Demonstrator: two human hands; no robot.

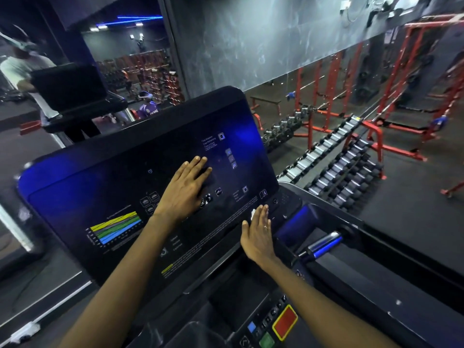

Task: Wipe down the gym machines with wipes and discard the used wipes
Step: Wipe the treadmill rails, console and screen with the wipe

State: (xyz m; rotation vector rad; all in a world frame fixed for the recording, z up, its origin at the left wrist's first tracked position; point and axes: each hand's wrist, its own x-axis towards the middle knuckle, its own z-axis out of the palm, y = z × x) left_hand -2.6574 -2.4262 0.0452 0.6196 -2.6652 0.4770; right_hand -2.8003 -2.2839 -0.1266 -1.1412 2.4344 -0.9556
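Nearest the camera, a red button (285, 322) and a green button (266, 340) are seen on the lower controls of a treadmill console (105, 187), over which two bare forearms are stretched. The right hand (258, 234) is laid flat, fingers together and extended, on the console's lower right edge, with a white wipe (253, 214) pinned beneath the fingertips; the left hand (187, 188) is pressed open-palmed on the dark display, nothing gripped. Beyond, dumbbell racks (336, 167) and red frames (376, 101) are shown along a mirrored wall.
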